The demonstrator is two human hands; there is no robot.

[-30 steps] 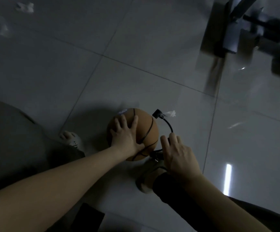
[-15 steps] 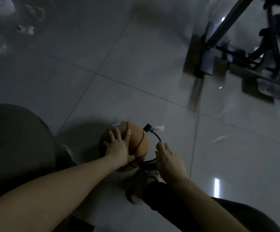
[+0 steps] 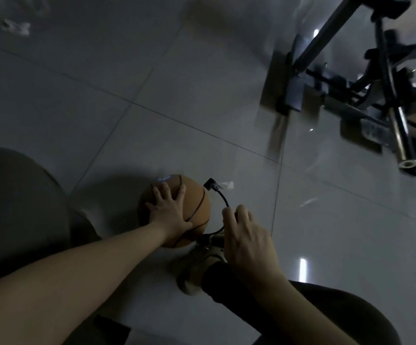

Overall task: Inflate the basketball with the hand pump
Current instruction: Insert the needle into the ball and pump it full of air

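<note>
An orange basketball (image 3: pixel 198 204) lies on the grey tiled floor. My left hand (image 3: pixel 169 211) presses on its top with the fingers spread and holds it still. Just right of the ball, my right hand (image 3: pixel 246 237) is curled over the pump's handle, which it hides. The pump's lower part (image 3: pixel 209 239) shows beneath it by my shoe (image 3: pixel 193 270). A thin black hose (image 3: pixel 224 197) arcs up from the pump to a black connector (image 3: pixel 210 184) at the ball's upper right side. The room is dim.
A dark metal exercise frame (image 3: pixel 388 95) with a chrome bar end (image 3: pixel 406 162) stands at the upper right. A white scrap (image 3: pixel 227 185) lies beside the connector, with more scraps (image 3: pixel 15 27) at the far upper left. My knees fill the left and lower right edges.
My head has tilted up, so the metal frame shows more and the ball sits lower in view. Both hands keep their places on the ball and the pump.
</note>
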